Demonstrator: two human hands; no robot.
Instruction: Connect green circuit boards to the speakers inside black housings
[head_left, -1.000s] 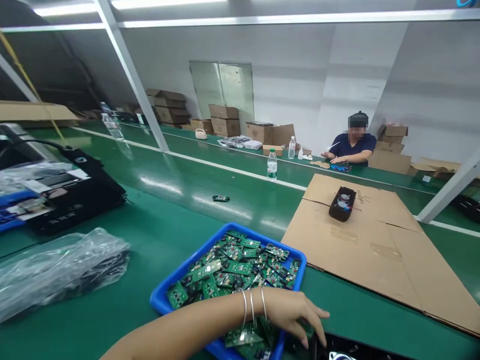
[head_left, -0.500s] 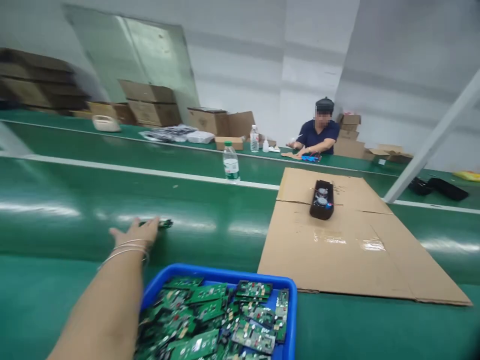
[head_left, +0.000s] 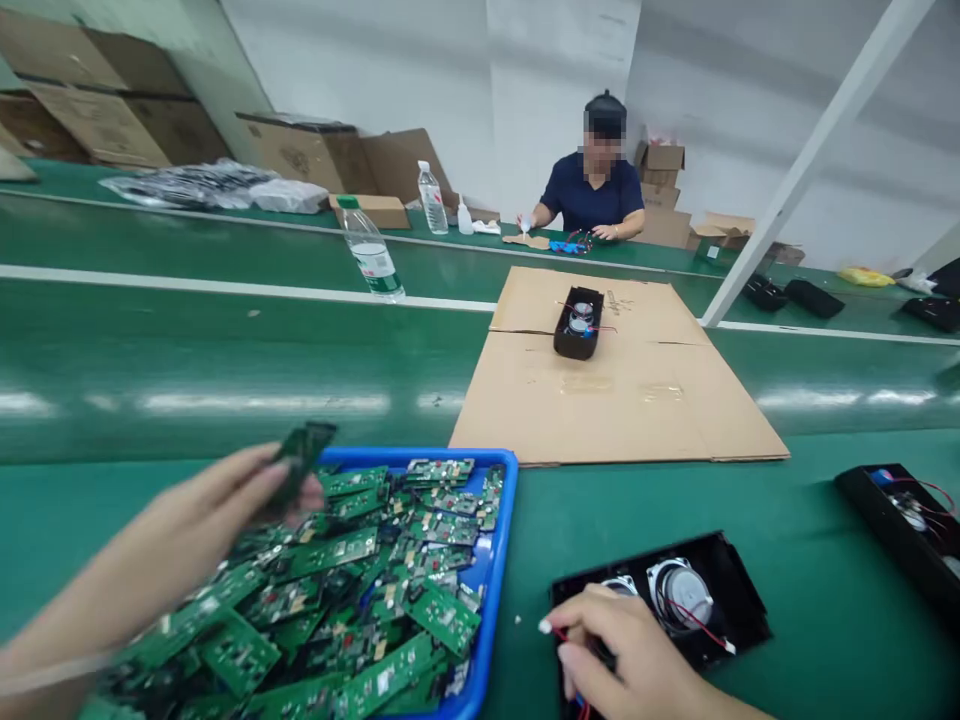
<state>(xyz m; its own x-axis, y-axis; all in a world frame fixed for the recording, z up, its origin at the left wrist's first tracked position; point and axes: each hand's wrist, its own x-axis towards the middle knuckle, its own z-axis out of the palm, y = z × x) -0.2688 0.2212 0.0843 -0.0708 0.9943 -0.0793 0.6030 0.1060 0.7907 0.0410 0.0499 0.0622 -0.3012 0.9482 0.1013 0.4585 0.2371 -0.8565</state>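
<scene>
Head view: holding a circuit board point(head_left: 302, 458) over the blue tray point(head_left: 502, 560); pinching a red wire point(head_left: 559, 633) beside it

Gripping the circuit board between thumb and fingers of the left hand point(head_left: 236, 495), above the tray's far left part; pinching the red wire near its white plug point(head_left: 544, 627) with thumb and forefinger of the right hand point(head_left: 626, 640), over a speaker box point(head_left: 731, 615) just right of the tray; with more boards point(head_left: 337, 550) heaped in the tray, plus cardboard point(head_left: 615, 425) beyond it
</scene>
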